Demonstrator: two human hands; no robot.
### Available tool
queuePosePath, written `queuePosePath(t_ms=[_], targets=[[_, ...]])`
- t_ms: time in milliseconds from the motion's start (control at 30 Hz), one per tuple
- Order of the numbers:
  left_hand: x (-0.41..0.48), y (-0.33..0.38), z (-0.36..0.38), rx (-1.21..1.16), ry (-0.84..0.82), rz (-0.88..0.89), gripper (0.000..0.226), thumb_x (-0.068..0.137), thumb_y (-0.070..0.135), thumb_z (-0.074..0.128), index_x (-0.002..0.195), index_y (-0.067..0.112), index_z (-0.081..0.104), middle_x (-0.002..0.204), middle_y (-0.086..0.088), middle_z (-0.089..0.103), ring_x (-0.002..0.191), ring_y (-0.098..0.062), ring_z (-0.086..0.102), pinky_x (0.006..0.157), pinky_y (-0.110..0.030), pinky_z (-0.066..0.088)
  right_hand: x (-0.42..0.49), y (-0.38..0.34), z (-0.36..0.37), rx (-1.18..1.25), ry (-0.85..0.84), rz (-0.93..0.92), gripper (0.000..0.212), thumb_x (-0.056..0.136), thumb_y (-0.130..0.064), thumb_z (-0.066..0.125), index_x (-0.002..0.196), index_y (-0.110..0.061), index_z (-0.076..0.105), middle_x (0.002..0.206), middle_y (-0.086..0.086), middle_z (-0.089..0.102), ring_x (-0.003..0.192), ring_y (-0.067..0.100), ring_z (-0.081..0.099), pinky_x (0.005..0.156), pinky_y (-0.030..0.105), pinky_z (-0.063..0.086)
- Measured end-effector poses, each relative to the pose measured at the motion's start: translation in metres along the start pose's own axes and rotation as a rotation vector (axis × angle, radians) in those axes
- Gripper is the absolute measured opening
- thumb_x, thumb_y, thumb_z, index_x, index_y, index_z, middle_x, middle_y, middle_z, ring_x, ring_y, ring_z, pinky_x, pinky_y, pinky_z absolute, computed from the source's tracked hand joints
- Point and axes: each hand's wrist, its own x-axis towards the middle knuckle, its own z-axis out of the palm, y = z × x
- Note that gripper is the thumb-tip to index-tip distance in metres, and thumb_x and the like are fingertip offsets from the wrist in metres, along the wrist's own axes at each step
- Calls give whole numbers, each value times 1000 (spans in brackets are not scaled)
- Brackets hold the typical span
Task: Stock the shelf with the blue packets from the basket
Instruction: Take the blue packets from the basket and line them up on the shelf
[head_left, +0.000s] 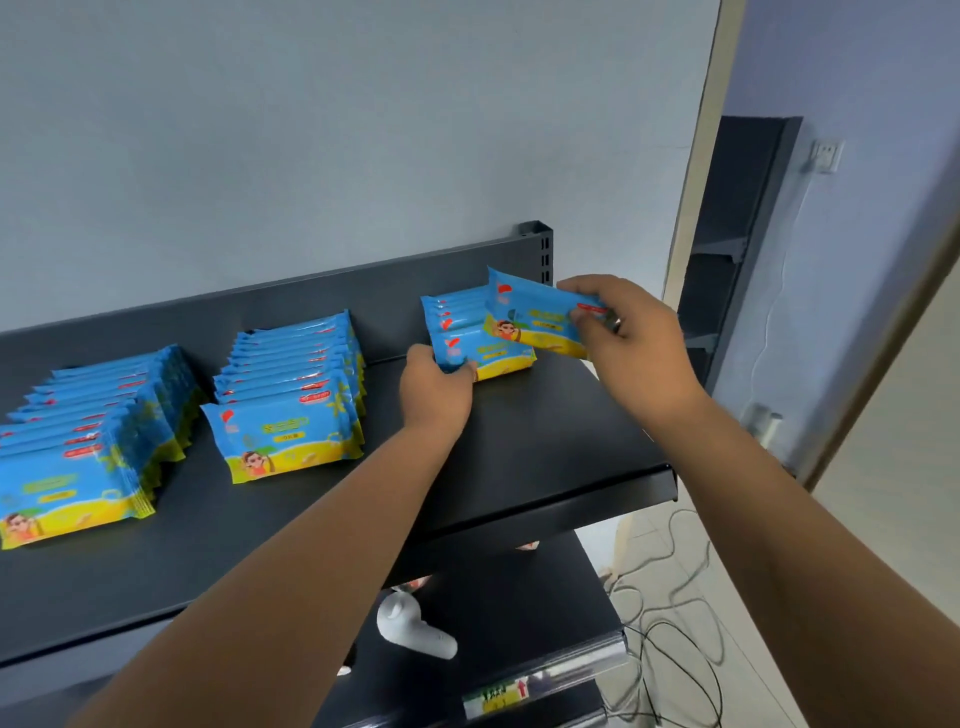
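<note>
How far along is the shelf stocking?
Two full rows of blue packets, the left row and middle row, look done. The right hand holds a packet over the short third row, steadied by the left hand. The basket is out of view.

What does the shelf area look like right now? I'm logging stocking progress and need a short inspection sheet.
Surface: dark shelf, bare along its front and right edge.
Job's things: three rows of blue packets: left row, middle row, right row, the shortest; one loose packet held above the right row. Basket not in view.
Clutter: white object on the lower shelf; kind unclear.
Hands: left hand grips the right row's front packet; right hand pinches the loose packet's right end.
Cables: tangled cables on the floor, right of the unit.
Surroundings: pale wall behind; wall socket and another dark shelf unit to the right.
</note>
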Motion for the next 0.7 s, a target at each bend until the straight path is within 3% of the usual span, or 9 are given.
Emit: queuePosePath(t_ms=[67, 167, 333, 433, 533, 600, 700], targets=[[2, -2, 0, -32, 36, -5, 26, 92, 19, 71, 106, 14, 50, 107, -1, 61, 92, -15, 59, 64, -28, 43, 5, 1, 4, 0, -9, -5, 30, 101, -10, 58, 125, -25, 70, 115, -10, 66, 100, -5, 59, 78, 8, 45], [4, -6, -1, -38, 60, 16, 23, 90, 16, 71, 105, 15, 53, 111, -4, 61, 97, -18, 62, 74, -33, 50, 11, 2, 11, -8, -21, 5, 30, 101, -10, 58, 124, -24, 71, 113, -11, 65, 92, -14, 55, 74, 4, 40], [6, -11, 0, -24, 33, 42, 24, 90, 10, 67, 112, 14, 59, 115, -4, 64, 103, -20, 62, 87, -41, 55, 18, 2, 24, 51, -98, 54, 28, 101, -7, 58, 118, -25, 72, 108, -17, 67, 87, -16, 58, 70, 7, 45], [4, -12, 0, -13, 26, 71, 25, 90, 2, 60, 112, 13, 61, 114, -5, 65, 103, -21, 61, 86, -39, 54, 22, 5, 33, 37, -147, 56, 28, 100, -6, 59, 116, -25, 72, 111, -14, 67, 86, -17, 60, 70, 6, 47], [2, -12, -1, -36, 24, 85, 32, 89, -3, 56, 114, 16, 63, 113, -2, 68, 104, -18, 62, 84, -32, 52, 25, 13, 45, -26, -176, 74, 27, 100, -6, 61, 118, -24, 72, 120, -5, 66, 93, -5, 62, 77, 9, 50], [0, -11, -3, -80, 8, 70, 34, 88, -3, 58, 113, 19, 64, 110, 2, 69, 101, -15, 64, 80, -29, 52, 27, 20, 54, -125, -194, 70, 28, 100, -9, 62, 123, -22, 71, 129, 1, 66, 107, 11, 64, 90, 23, 56], [-3, -7, -5, -165, -31, 39, 37, 85, 0, 64, 114, 23, 64, 108, 7, 69, 96, -7, 63, 76, -23, 52, 27, 28, 65, -338, -185, -33, 31, 98, -12, 64, 128, -20, 71, 129, 4, 65, 118, 22, 58, 92, 27, 48]])
